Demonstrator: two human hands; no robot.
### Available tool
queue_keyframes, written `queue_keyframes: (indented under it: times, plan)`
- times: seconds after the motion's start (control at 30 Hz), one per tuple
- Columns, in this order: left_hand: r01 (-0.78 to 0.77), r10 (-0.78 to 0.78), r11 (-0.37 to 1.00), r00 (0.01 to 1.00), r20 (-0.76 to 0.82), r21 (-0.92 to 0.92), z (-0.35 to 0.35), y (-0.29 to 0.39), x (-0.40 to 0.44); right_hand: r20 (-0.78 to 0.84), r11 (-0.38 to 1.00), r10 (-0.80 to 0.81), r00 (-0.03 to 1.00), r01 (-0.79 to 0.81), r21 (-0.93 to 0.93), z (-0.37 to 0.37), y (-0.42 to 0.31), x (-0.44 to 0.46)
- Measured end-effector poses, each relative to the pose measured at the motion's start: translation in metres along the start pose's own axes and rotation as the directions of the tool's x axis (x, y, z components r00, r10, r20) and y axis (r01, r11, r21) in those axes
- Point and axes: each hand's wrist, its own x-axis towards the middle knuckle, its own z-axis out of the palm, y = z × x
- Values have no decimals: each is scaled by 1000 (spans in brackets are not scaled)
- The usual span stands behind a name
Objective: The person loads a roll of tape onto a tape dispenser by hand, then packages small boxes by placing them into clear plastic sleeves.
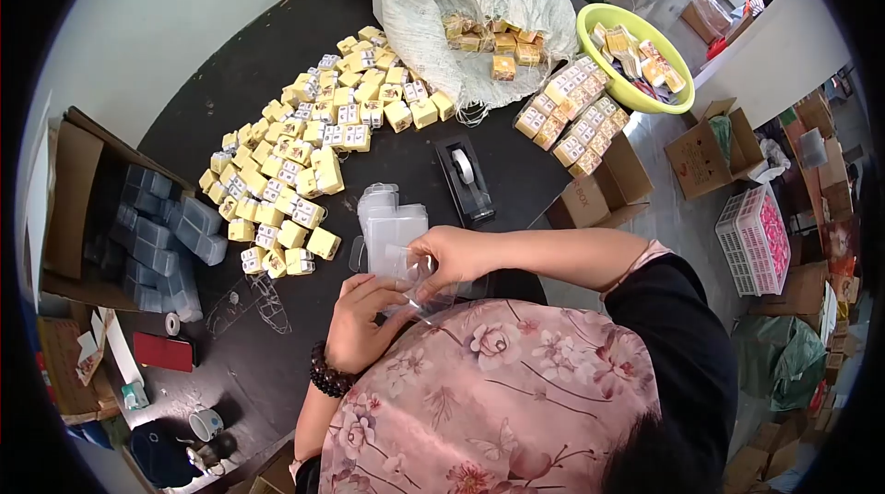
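My left hand point(362, 317), with a dark bead bracelet at the wrist, is closed on a clear plastic box point(420, 275) near the table's front edge. From the other side my right hand point(454, 256) pinches the same box, its thumb and fingers around the upper part. Glare and my fingers hide much of its shape. Just beyond my hands lie several clear plastic pieces point(395, 223), overlapping one another. A black tape dispenser point(477, 204) with a roll of tape stands behind my right hand. Many small yellow boxes point(293, 150) are spread over the table to the left.
A white woven sack point(415, 24) spills orange-yellow packs on the black table point(226, 65). Stacked packs point(576, 111) sit beside a yellow-green basin point(684, 103). At left, a cardboard box point(69, 199) holds clear containers, near a red wallet-like item point(163, 352) and a cup point(205, 423).
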Motion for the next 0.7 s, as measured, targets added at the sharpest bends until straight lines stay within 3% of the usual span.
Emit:
queue_keyframes:
  times: [0.07,0.1,0.13,0.17,0.2,0.23,0.27,0.33,0.47,0.53,0.57,0.6,0.63,0.67,0.7]
  plan:
    - [2,-2,1000,1000,14,-4,5,-9,-8,-53,943,-2,999,-15,-332,-1,-32,-12]
    - [184,-180,953,983,40,-241,7,-10,-14,-84,919,-209,974,167,-357,-16,-18,-9]
    - [352,-342,818,933,108,-455,10,-12,-19,-264,938,-295,918,226,-261,-41,-21,-6]
    - [356,-347,816,932,108,-455,12,-15,-23,-530,905,-371,762,170,-390,-75,-19,-2]
    - [417,-360,690,907,220,-591,15,-18,-26,-764,885,-316,563,-116,-452,-118,-19,-4]
    - [473,-347,539,879,327,-697,17,-21,-27,-783,703,-564,261,-346,-621,-173,12,3]
    - [518,-306,496,856,417,-697,18,-22,-26,-791,601,-580,193,-554,-576,-215,28,-1]
    - [619,-228,387,782,580,-683,23,-29,-27,-908,494,-409,92,-814,-305,-272,60,1]
    - [553,-193,360,832,520,-751,12,-15,-15,-926,477,-322,197,-811,-338,-297,79,0]
    - [496,-243,365,868,433,-788,3,-16,-18,-965,718,-202,166,-645,-261,-298,74,4]
    - [416,-267,404,905,330,-815,-2,-15,-18,-934,738,-327,142,-578,-346,-293,75,2]
    - [334,-286,446,932,221,-830,-7,-15,-18,-946,903,-243,214,-305,-301,-277,62,1]
    - [273,-324,490,939,118,-828,-6,-20,-18,-933,981,-180,311,-13,-193,-256,44,-3]
    - [221,-341,534,939,31,-816,-10,-16,-11,-866,959,-158,474,284,-20,-221,23,-7]
    - [177,-361,577,931,-54,-797,-13,-11,-2,-761,834,-182,622,507,215,-178,3,-11]
